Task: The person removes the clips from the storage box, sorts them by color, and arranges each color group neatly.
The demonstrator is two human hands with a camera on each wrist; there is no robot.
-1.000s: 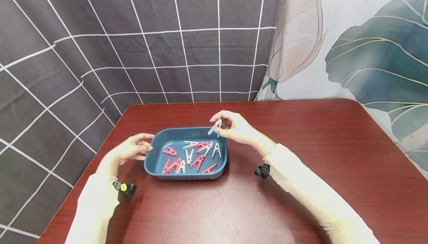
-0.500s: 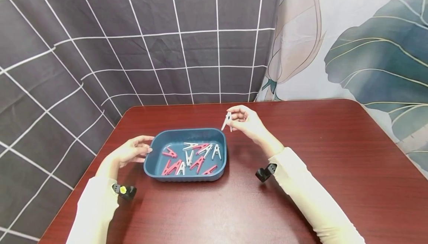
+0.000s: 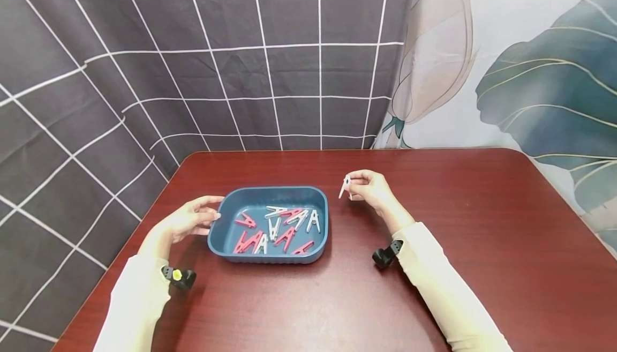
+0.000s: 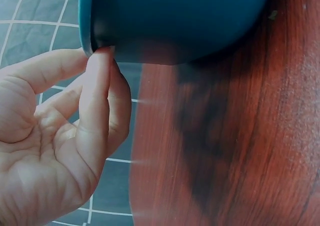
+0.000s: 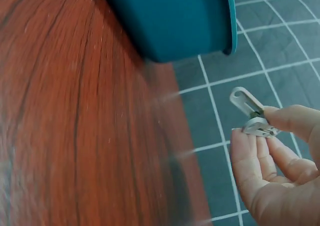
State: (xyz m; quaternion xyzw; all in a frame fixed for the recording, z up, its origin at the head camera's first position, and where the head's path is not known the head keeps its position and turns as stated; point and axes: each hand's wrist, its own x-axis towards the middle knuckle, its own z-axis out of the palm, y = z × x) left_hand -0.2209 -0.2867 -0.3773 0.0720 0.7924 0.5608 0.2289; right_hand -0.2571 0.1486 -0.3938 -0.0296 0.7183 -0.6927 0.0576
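A blue plastic bin (image 3: 267, 258) stands on the table with several red and white clothespins inside, among them a red clothespin (image 3: 246, 220) at the left and a white clothespin (image 3: 313, 221) at the right. My left hand (image 3: 190, 217) pinches the bin's left rim; in the left wrist view thumb and fingertips meet at the rim (image 4: 86, 31). To the right of the bin, my right hand (image 3: 373, 188) holds another white clothespin (image 5: 247, 102) between thumb and fingers. That clothespin is apart from the bin.
The reddish-brown wooden table (image 3: 458, 207) reaches far to the right of the bin. Behind it hangs a dark grid-patterned cloth (image 3: 294, 68), with a leaf-printed curtain (image 3: 554, 89) at the right. A black wrist camera (image 3: 385, 255) sits on the right sleeve.
My right hand has carried the white clothespin from over the bin's back right corner to the right of the bin, then lower toward the table. The left hand stays on the rim.
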